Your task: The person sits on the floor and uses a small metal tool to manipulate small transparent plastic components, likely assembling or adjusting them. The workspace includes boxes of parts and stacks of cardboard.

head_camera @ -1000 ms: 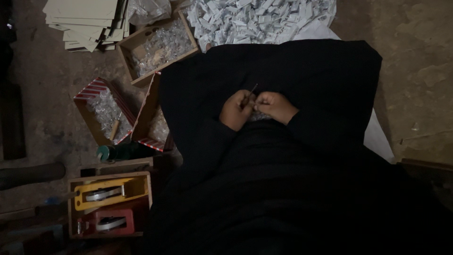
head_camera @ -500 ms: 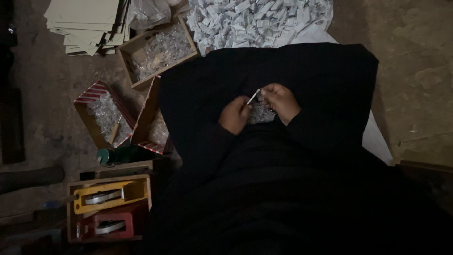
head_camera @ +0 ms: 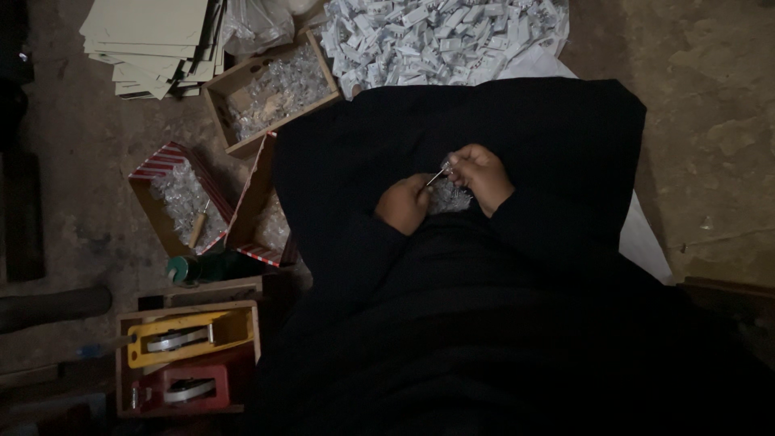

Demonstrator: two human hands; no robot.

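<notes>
While both hands work over the black cloth [head_camera: 387, 129] on the lap, the right hand [head_camera: 482, 175] pinches a thin pin [head_camera: 437, 177] that slants toward seven o'clock, its tip meeting the closed left hand [head_camera: 404, 203]. A small clear pile [head_camera: 449, 197] sits between them; open boxes [head_camera: 274, 87] lie at ten o'clock.

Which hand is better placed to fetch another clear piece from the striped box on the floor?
Probably the left hand: the striped box lies on that side, while the right hand pinches a small clear piece.
</notes>
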